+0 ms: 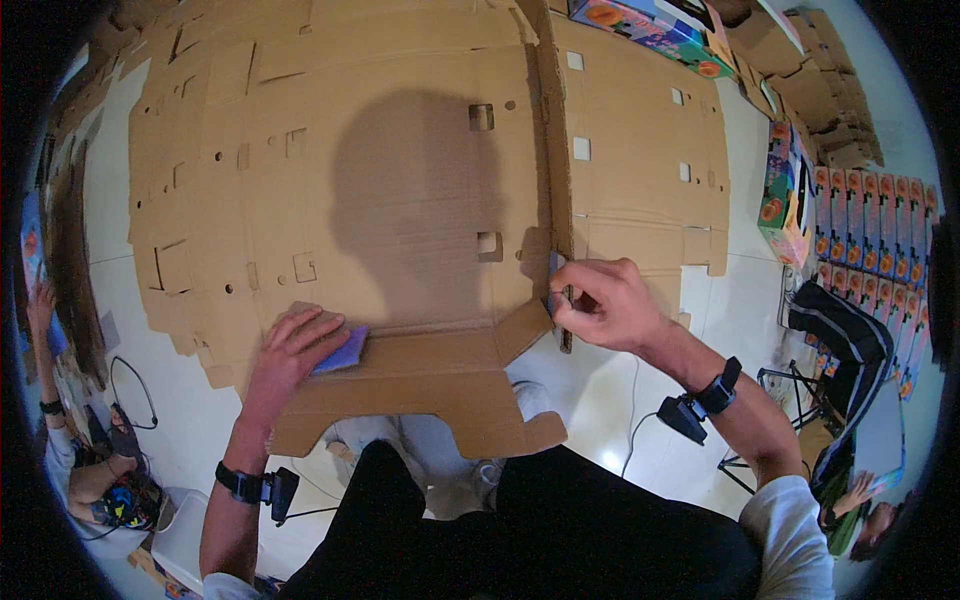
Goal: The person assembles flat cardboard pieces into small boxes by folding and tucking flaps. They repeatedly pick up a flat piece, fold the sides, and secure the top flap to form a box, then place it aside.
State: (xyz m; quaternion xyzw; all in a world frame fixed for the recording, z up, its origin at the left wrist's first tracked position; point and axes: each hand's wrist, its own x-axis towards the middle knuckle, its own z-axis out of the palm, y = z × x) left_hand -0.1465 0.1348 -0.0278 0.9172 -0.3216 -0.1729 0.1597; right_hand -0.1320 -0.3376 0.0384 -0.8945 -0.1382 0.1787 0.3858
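A large die-cut cardboard sheet spreads in front of me, brown side up, with slots, small holes and crease lines. Its near panel is folded along a crease and has a curved cutout facing my knees. My left hand rests on the sheet's near left part, fingers stretched out. Beside its fingers shows a small purple-blue printed flap. My right hand pinches the edge of an upright cardboard strip at the near right, by the folded corner flap. Its fingertips partly hide what they grip.
Another flat cardboard panel lies right of the upright strip. Printed boxes stand at the right, before a stack of similar ones. One person sits at lower right; another at far left holds a blue printed piece. Cables cross the white floor.
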